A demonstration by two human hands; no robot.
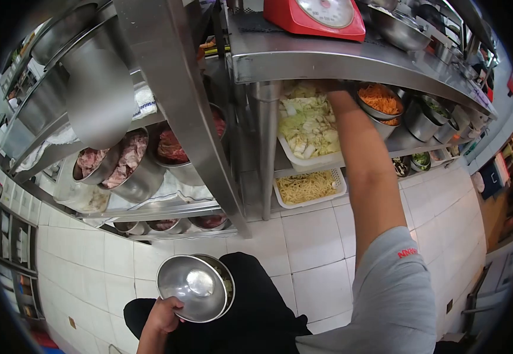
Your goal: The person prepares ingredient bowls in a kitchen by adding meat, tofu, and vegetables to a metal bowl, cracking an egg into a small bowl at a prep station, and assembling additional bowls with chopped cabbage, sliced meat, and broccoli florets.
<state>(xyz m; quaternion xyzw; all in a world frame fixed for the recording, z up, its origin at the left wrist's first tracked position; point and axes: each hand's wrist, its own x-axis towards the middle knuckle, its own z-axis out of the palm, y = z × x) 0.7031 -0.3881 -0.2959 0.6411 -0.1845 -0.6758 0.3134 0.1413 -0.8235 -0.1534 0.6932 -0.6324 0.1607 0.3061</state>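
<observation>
My left hand [165,314] grips the rim of a shiny steel bowl [190,289] above my lap. Another bowl sits partly behind it, with some pale green pieces showing inside. My right arm reaches under the steel counter, beside a white tray of chopped cabbage [309,127]. The right hand itself is hidden beneath the counter edge, so its fingers and anything in them do not show. A bowl of shredded carrot [380,100] stands just right of that forearm. Below the cabbage is a white basket of noodles [306,187].
A red scale [315,20] and a metal bowl [399,28] stand on the steel counter [303,66]. Steel pots of raw meat [129,159] fill the left rack, behind a metal post [174,100]. More containers [424,121] line the shelf at right, above the tiled floor [315,242].
</observation>
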